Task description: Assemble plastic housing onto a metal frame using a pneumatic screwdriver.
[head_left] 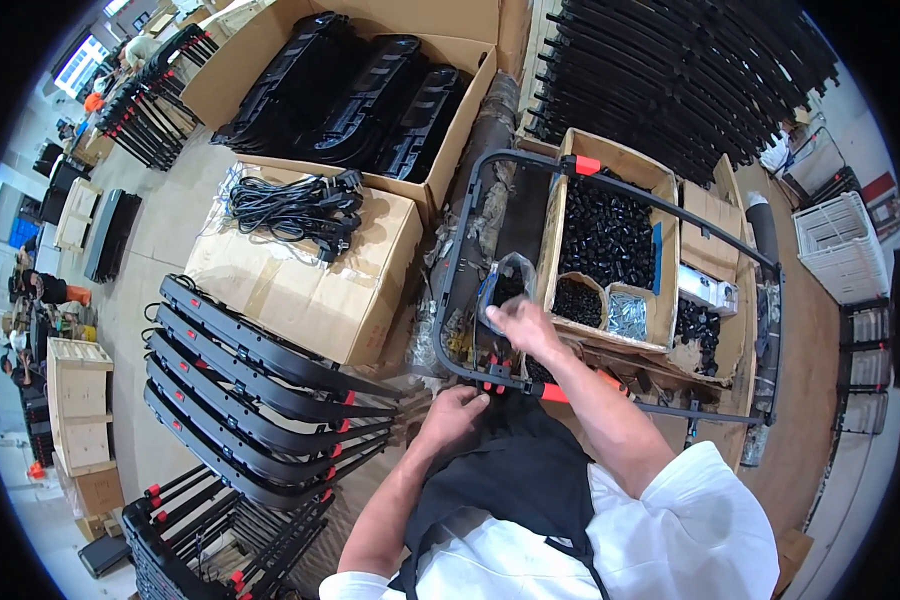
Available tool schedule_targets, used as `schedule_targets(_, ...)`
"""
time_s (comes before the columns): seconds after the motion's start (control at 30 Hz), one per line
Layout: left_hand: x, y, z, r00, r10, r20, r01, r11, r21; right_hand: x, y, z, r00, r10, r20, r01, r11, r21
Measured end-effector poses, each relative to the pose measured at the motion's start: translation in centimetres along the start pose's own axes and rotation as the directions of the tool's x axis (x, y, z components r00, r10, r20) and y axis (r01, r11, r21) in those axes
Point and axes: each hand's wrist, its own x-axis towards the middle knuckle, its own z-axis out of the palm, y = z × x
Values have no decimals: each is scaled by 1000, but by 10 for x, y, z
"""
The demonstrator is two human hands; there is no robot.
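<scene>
A black tubular frame (451, 265) with red fittings lies in front of me across the workbench and its boxes. My right hand (526, 328) is over the frame's near left part, at the mouth of a clear plastic bag (511, 281) of small black parts. Its thumb and fingers are drawn together; anything between them is too small to make out. Just outside the frame's near left corner, my left hand (451, 415) has curled fingers, with the thumb and fingertips close to a red fitting (494, 386). What they hold, if anything, is hidden.
Inside the frame stands a cardboard box (667, 170) of black plastic parts, with smaller boxes of black pieces and silver screws (627, 314). Power cords (295, 208) lie on a carton (375, 300) at left. Curved black frames (245, 400) are stacked nearer me; black tubes (670, 70) lie beyond.
</scene>
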Motion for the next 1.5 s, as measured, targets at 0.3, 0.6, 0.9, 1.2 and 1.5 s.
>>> schedule_targets(0.3, -4, 9, 8, 999, -32, 36, 48, 719, -693, 8, -14, 36, 982, -187, -20, 186, 980, -65)
schedule_targets(0.6, -1, 12, -6, 969, -90, 232, 241, 568, -787, 20, -26, 36, 963, -269, 1, 266, 950, -161)
schedule_targets(0.9, 3, 9, -6, 997, 10, 77, 42, 766, -641, 19, -29, 37, 965, -262, -28, 256, 958, -129)
schedule_targets(1.2, 6, 4, 0, 998, -41, 48, 62, 771, -634, 29, -31, 26, 958, -277, 70, 285, 945, -163)
schedule_targets(1.5, 1, 3, 8, 996, -74, -47, 13, 653, -758, 58, -14, -59, 965, -255, 63, 258, 882, -394)
